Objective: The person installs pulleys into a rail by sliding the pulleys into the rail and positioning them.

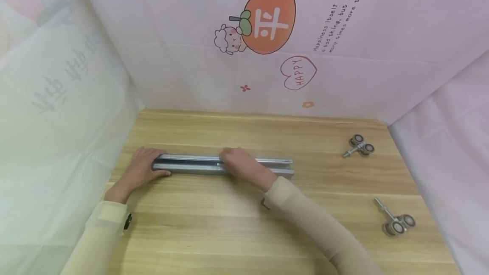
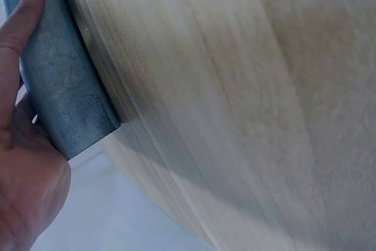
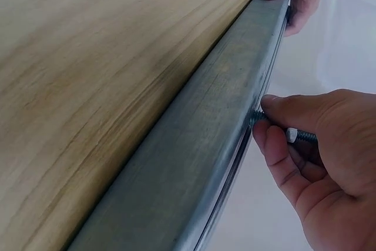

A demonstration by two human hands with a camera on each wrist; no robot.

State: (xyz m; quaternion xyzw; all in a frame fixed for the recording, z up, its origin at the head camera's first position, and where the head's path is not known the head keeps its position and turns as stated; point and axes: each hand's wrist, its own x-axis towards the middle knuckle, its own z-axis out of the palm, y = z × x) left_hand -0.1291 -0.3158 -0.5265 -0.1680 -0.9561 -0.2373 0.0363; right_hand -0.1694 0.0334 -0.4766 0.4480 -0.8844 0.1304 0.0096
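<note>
A grey metal channel rail [image 1: 191,168] lies lengthwise on the wooden table with its slot facing up. My left hand [image 1: 139,169] grips the rail's left end, the thumb along the near side, as the left wrist view also shows on the rail's wall [image 2: 70,80]. Over the middle of the slot, my right hand [image 1: 242,165] pinches a threaded bolt [image 3: 305,137] between thumb and fingers. A nut [image 3: 291,135] sits on the bolt, whose other end stands at the slot. Whatever is inside the channel there is hidden.
Two roller trolleys with threaded stems lie on the right of the table [image 1: 229,232], one trolley [image 1: 358,145] farther back, the other trolley [image 1: 397,223] nearer. A small dark mark [image 1: 264,203] shows beside the right sleeve. Printed cloth walls [image 1: 183,71] enclose the table.
</note>
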